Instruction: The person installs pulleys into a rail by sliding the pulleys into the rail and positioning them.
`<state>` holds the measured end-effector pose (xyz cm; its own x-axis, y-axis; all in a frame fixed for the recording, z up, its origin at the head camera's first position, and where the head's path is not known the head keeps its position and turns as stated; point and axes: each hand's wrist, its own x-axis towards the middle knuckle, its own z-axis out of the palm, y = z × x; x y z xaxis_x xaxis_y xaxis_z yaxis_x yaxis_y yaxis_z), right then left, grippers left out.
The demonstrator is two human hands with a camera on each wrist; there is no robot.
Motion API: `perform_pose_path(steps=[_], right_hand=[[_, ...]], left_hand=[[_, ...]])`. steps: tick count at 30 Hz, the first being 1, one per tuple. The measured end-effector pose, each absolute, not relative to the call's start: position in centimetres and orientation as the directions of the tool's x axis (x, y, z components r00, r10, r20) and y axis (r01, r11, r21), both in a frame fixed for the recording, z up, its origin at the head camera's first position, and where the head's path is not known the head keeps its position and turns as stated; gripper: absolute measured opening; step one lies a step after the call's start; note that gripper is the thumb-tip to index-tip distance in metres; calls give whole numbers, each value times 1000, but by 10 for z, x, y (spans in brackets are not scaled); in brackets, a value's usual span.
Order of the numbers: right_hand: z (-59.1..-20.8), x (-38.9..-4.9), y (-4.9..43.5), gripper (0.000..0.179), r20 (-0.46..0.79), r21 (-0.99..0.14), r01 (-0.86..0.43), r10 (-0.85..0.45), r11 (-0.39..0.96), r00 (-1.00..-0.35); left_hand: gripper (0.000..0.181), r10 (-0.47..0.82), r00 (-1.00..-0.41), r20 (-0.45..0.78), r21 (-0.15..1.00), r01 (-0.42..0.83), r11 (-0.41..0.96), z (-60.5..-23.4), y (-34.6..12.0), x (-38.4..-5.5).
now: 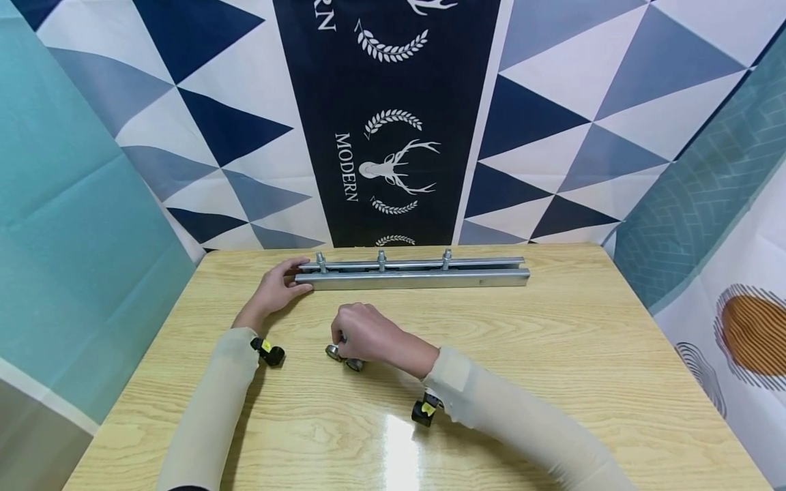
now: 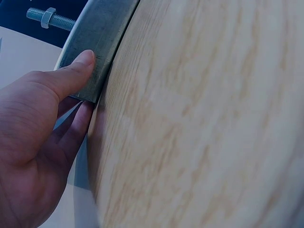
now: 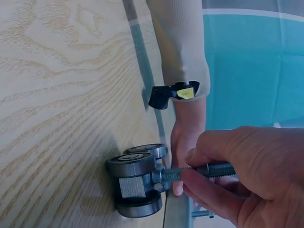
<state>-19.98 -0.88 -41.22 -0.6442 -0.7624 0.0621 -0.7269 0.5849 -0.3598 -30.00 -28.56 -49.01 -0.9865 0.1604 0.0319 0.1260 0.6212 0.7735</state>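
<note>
A long metal channel rail (image 1: 411, 280) lies across the back of the table, with three threaded bolts (image 1: 381, 260) standing up along its slot. My left hand (image 1: 275, 292) grips the rail's left end, the thumb on its front face in the left wrist view and the other fingers round the end. Nearer the middle of the table, my right hand (image 1: 368, 332) pinches the threaded bolt (image 3: 172, 175) of a roller trolley (image 3: 135, 178) between thumb and fingers. The trolley has several bearing wheels on a metal block, and its wheels are down at the tabletop.
The wooden table (image 1: 522, 382) ends at a patterned cloth backdrop (image 1: 393, 123) just behind the rail. Teal cloth (image 1: 80, 204) hangs on the left side. A small black camera (image 1: 424, 412) is strapped to the right wrist, another (image 1: 270, 352) to the left.
</note>
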Motion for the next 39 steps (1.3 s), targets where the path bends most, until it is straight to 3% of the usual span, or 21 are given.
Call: perform_pose_path(steps=[9,26,39], right_hand=[[-409,-203,-8,15,61,-401,-718,-766,568,-640],[-391,-212,10,13,87,-349,-784,-815,513,-573],[-392,-217,45,23,102,-318,-777,-796,543,-597]], left_hand=[[64,155,-987,33,760,126,638,-488,-283,-301],[66,164,-986,40,759,137,637,-488,-284,-302],[66,171,-984,46,753,146,641,-490,-285,-301]])
